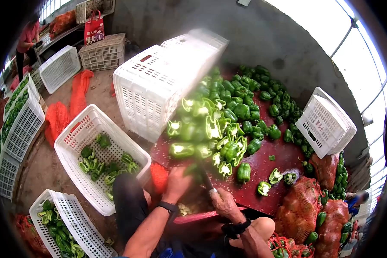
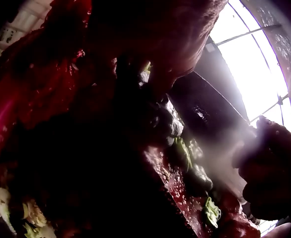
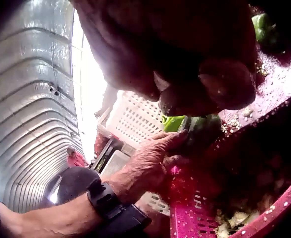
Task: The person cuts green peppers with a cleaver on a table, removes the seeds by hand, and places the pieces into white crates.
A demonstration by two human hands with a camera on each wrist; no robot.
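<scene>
My left hand [image 1: 178, 182] [image 3: 145, 158] holds a green pepper [image 3: 200, 130] over the near edge of the red table [image 1: 262, 193]. Just right of it, my right hand [image 1: 223, 202] [image 2: 272, 171] grips a knife [image 1: 206, 178], its blade [image 2: 205, 106] pointing toward the pepper. Motion blur hides where blade and pepper meet. Beyond the hands lie halved peppers [image 1: 213, 127] with pale insides, and whole green peppers [image 1: 241, 112] are heaped behind them. One whole pepper [image 1: 244, 172] and a few cut halves [image 1: 264, 188] lie closer, to the right.
At left, a white crate [image 1: 103, 165] holds cut peppers; another [image 1: 79, 223] stands nearer. A large white crate [image 1: 148, 81] leans at the table's far left, a smaller one [image 1: 324, 122] at right. Net sacks [image 1: 299, 210] fill the right side. A person [image 1: 28, 41] stands far left.
</scene>
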